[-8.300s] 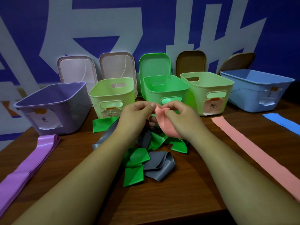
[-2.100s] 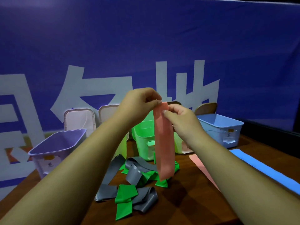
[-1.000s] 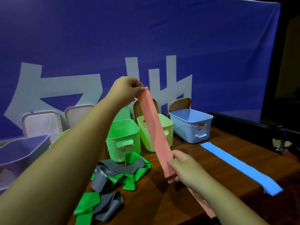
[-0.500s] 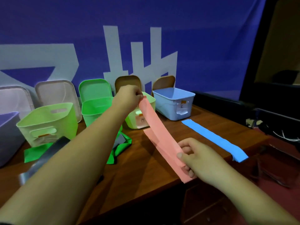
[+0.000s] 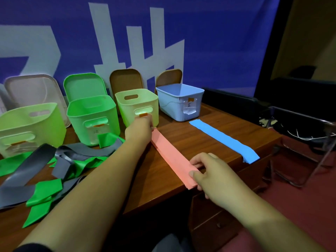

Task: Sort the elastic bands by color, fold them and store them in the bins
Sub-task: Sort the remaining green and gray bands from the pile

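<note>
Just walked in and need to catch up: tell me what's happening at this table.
A person holds a pink elastic band flat along the table: the left hand grips its far end by the pale green bin, the right hand pinches its near end at the table edge. A blue band lies alongside; green and grey bands lie tangled.

office-like room: wooden desk, printed blue backdrop, labelled bins

pink band flat, diagonal, centre frame | blue band flat, right of centre | green bands, grey bands tangled, lower left | four open bins, mid-left row
</note>
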Tool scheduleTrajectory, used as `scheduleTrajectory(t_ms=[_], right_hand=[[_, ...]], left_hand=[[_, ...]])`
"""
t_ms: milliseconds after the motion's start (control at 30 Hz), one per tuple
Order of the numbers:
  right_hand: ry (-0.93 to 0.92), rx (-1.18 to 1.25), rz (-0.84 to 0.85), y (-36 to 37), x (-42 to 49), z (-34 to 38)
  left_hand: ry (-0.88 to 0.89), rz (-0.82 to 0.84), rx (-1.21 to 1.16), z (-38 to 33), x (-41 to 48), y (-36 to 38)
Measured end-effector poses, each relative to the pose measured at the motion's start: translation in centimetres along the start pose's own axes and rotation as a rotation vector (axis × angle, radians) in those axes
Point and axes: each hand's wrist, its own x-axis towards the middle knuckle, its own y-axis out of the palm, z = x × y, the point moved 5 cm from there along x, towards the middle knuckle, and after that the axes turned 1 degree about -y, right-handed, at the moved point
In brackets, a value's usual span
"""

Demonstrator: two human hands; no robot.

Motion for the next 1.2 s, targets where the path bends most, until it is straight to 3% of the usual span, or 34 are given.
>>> scheduleTrajectory(t_ms=[833, 1000, 1200], right_hand=[[-0.012, -0.074, 0.005, 0.9, 0.5, 0.0], [-0.027, -0.128, -0.001, 0.3, 0.6, 0.0], [-0.015, -0.138, -0.067, -0.7, 1.1, 0.9]], left_hand=[[-0.004, 0.008, 0.099, 0.3, 0.6, 2.5], [0.085, -0.025, 0.169, -0.6, -0.2, 1.8], [0.049, -0.025, 0.093, -0.6, -1.1, 0.6]])
